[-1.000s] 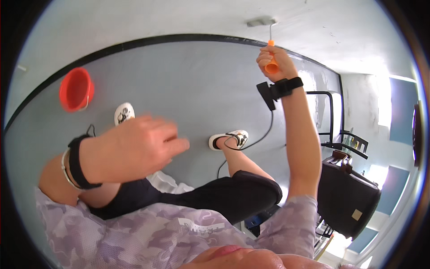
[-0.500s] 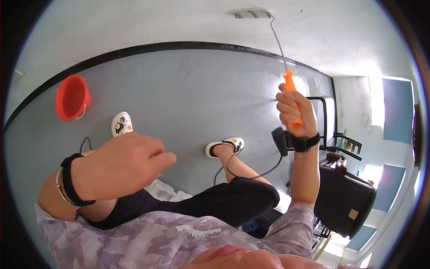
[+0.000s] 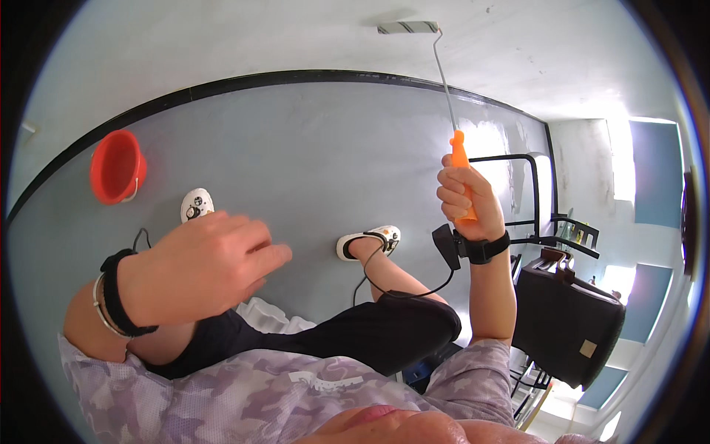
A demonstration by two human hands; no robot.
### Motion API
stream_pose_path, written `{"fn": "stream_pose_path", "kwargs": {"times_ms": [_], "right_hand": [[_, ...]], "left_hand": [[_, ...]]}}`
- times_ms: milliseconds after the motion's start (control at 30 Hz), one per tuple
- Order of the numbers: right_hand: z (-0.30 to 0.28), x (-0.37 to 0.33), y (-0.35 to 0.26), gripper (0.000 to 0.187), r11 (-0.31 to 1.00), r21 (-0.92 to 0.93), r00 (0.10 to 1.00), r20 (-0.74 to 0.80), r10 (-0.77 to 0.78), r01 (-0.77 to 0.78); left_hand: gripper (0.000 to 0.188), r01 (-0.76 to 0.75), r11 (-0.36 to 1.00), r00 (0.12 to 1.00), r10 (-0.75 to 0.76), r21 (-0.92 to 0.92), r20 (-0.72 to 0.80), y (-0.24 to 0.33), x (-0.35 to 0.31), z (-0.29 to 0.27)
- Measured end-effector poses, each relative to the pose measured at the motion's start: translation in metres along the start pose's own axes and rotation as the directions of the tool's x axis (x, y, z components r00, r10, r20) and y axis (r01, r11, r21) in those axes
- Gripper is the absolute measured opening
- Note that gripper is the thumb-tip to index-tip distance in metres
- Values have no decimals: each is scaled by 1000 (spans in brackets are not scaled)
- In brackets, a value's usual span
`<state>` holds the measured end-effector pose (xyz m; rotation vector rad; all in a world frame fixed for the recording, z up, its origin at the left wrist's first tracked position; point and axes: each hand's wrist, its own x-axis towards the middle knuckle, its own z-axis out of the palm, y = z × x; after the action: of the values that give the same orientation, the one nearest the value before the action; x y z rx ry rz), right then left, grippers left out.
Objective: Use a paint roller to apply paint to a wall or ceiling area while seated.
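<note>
My right hand (image 3: 473, 200) is closed round the orange handle of a paint roller (image 3: 460, 159), held out in front at the right. Its thin metal rod rises to a pale sleeve with dark stripes, close to the white wall (image 3: 259, 41). A shadow falls just beside the sleeve; whether it touches the wall I cannot tell. My left hand (image 3: 203, 266), back up and a little blurred, hangs over my lap with loosely bent fingers partly apart. Nothing shows in it, though its palm is hidden. A red bucket (image 3: 118, 169) with a light handle stands on the floor beyond it.
A black baseboard (image 3: 296, 76) runs along the foot of the wall. To the right stand a black-framed chair (image 3: 534, 185) and a dark padded seat (image 3: 569, 325). A black cable (image 3: 414, 295) hangs from the device on my right wrist past my leg. Grey floor (image 3: 296, 148) lies between.
My right hand has drawn slightly left and nearer to me with the roller. The roller's sleeve has shifted a little left along the wall. My left hand stays in nearly the same place.
</note>
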<state>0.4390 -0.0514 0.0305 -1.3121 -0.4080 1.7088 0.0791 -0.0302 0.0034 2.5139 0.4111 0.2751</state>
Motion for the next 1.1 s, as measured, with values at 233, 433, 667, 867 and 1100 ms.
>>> {"fn": "stream_pose_path", "kwargs": {"times_ms": [233,433,667,867,1100], "right_hand": [[-29,31,-13,11,999,-52,996,84,5,-1],[-22,34,-12,8,995,-99,1000,2,17,-17],[43,48,-46,17,979,175,990,113,86,-105],[-20,118,-9,17,991,127,999,-19,39,-36],[-77,167,-1,23,921,381,997,60,57,-75]], "left_hand": [[33,-4,998,1000,3,-59,-15,-4,-6,2],[33,-38,999,999,38,-15,33,1,5,1],[29,-42,999,998,41,19,49,3,16,18],[32,-100,994,995,100,42,6,4,26,12],[32,-141,987,988,136,72,72,4,25,15]]}}
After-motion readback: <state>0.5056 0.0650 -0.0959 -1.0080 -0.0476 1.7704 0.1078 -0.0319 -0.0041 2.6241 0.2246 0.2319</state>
